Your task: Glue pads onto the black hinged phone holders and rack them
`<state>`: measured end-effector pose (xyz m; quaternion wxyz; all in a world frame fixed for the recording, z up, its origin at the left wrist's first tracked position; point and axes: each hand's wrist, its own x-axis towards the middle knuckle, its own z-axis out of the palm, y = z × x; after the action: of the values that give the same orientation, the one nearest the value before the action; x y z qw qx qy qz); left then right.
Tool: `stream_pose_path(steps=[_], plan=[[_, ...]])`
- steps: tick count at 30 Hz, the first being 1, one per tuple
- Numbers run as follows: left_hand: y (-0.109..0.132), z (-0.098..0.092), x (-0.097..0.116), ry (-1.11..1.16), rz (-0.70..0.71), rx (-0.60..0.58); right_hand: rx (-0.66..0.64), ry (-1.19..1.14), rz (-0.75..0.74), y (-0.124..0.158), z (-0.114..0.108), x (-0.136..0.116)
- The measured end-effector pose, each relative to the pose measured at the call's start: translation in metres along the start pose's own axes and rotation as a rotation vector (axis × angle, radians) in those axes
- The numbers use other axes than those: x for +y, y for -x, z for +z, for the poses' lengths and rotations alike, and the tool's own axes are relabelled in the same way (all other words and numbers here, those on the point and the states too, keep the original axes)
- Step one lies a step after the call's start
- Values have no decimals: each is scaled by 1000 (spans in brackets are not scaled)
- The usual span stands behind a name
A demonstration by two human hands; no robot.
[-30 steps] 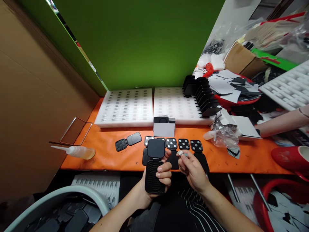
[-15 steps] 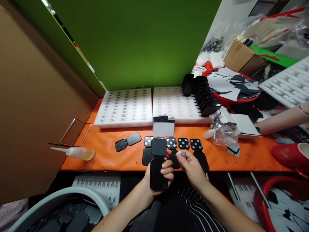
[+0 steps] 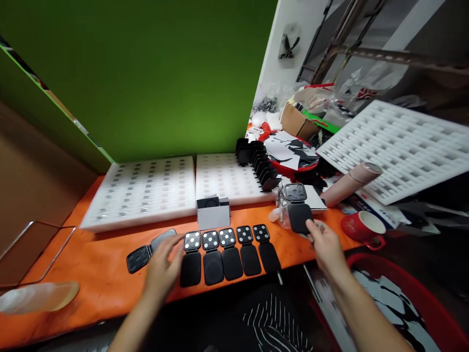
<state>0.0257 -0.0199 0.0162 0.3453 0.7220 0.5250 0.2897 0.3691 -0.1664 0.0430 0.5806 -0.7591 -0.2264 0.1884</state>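
Note:
My right hand (image 3: 324, 242) pinches the lower panel of a black hinged two-panel piece (image 3: 300, 217) and holds it up at the right. Its upper panel has round recesses. My left hand (image 3: 163, 266), fingers apart and holding nothing I can see, hovers by a similar unfolded piece (image 3: 138, 259) lying at the left. It partly covers that piece's greyish panel (image 3: 163, 238). Between the hands, several black hinged pieces (image 3: 223, 263) lie unfolded in a row, their upper panels (image 3: 227, 237) dotted with light discs.
White foam trays (image 3: 176, 215) stand behind, one bearing upright black plates (image 3: 266, 173). Cards (image 3: 213, 217) lean before them. A clear bottle (image 3: 40, 297) and wire frame (image 3: 60, 249) are left; a pink flask (image 3: 351, 183), red mug (image 3: 366, 229) and red basin (image 3: 410, 293) are right.
The view has turned right. A black hinged piece was in my left hand; now my right hand holds one farther right. My left hand has opened and moved left. The small light thing no longer shows.

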Motion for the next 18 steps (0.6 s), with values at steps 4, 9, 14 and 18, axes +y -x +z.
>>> stream_pose_path(steps=[4, 9, 14, 18], plan=[[-15, -50, -60, -421, -191, 14, 52, -263, 311, -78, -32, -10], [-7, -50, -87, -592, -212, -166, 180, -352, 312, -119, -25, -28], [-1, -45, -72, -720, -288, -135, 122, -137, -19, -70, 2, -6], [-7, -53, -65, -691, -385, -150, -9, 120, -138, -5, 28, 18]])
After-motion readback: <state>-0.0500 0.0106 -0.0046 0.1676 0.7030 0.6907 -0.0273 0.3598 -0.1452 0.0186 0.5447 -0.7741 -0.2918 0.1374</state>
